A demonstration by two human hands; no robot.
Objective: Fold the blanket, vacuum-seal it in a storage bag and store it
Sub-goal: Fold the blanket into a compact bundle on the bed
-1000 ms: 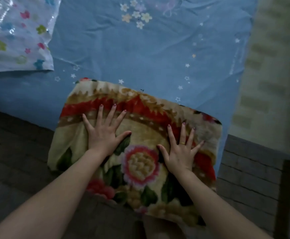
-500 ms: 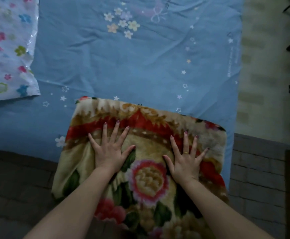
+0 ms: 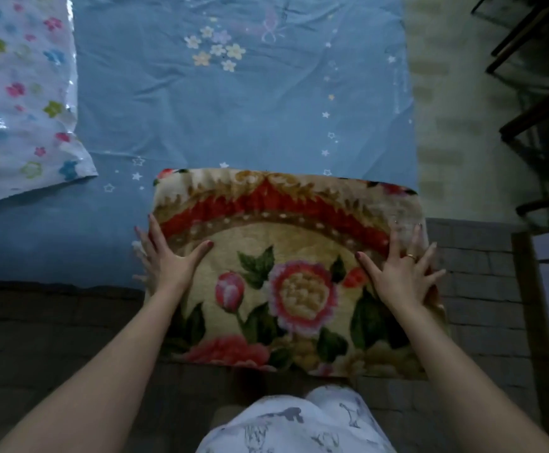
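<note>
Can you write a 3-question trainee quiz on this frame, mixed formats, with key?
1. True or false: the floral blanket is already inside the flower-print storage bag.
2. Where do the left hand and right hand lie? A) both at the blanket's middle B) one at each side edge of the blanket C) on the bag
3. Fill in: the blanket's far part lies on the blue ____.

Key:
1. False; the bag lies apart, at far left.
2. B
3. sheet
</note>
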